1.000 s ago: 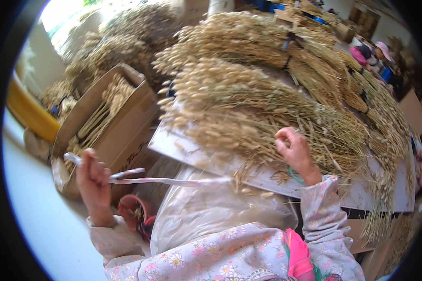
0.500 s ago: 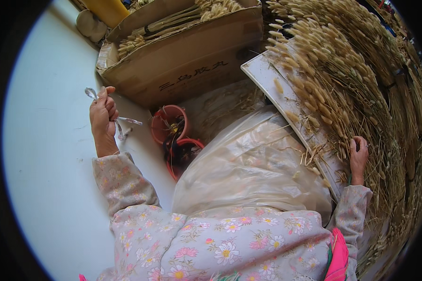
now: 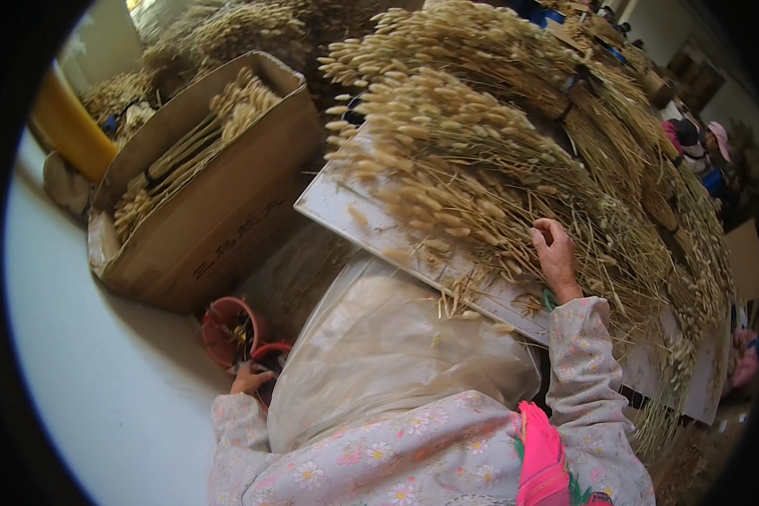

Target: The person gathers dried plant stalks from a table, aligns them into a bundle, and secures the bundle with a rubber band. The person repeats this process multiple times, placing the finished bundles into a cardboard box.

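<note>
Head cam: L hand [image 3: 250, 379] at red buckets [image 3: 217, 335]; loose seed heads [image 3: 468, 315] nr counter [image 3: 346, 198] edge cd drop if R sleeve [image 3: 584, 337] drags; R hand [image 3: 557, 253] half-curled at dried stalks [image 3: 497, 207] on counter. Can't tell if either pinches.

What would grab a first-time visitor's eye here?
Probably the big spread of fluffy dried stems on the white board, ahead and to the right, with the right hand at its near side. A long cardboard box holding similar stems stands at left, beyond the red buckets, where the left hand is. Bright pink cloth stands out at the bottom.
</note>
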### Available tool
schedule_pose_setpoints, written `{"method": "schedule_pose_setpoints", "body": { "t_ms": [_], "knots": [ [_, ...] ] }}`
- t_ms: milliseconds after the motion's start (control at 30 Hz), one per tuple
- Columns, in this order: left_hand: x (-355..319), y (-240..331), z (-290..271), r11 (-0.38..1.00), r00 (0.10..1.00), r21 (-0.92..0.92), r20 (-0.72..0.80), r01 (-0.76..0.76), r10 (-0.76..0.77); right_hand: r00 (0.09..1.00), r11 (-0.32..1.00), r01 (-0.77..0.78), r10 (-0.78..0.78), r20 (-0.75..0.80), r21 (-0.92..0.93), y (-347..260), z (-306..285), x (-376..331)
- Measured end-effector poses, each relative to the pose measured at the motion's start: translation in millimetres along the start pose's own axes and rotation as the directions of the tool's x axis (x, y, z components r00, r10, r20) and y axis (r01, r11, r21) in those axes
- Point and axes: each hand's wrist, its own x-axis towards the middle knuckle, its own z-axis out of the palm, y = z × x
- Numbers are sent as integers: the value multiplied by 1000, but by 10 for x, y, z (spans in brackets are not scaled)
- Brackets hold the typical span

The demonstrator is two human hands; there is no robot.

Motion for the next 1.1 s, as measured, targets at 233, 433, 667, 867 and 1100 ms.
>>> {"method": "schedule_pose_setpoints", "body": {
  "t_ms": [233, 433, 667, 867, 1100],
  "knots": [
    [142, 1404, -230, 866, 779, 23, -426, -499, 460, 950, 770, 64, -241, -198, -635, 204, -608, 528],
    [-152, 3111, 533, 574, 506, 211, -300, -791, 808, 991, 554, -19, -103, -91, -832, 643, -722, 865],
    [-424, 4432, 1829, 37, 81, 159, 281, -987, 956, 999, 681, 26, -36, 2, -732, 599, -1035, 1061],
    [-466, 5054, 2891, -285, -181, 185, 436, -941, 882, 997, 742, -19, -33, -65, -670, 263, -1464, 988],
    [-306, 4988, 3178, -221, 42, 338, 624, -915, 781, 1000, 808, -31, 25, -18, -588, 19, -1964, 1123]
  ]
}}
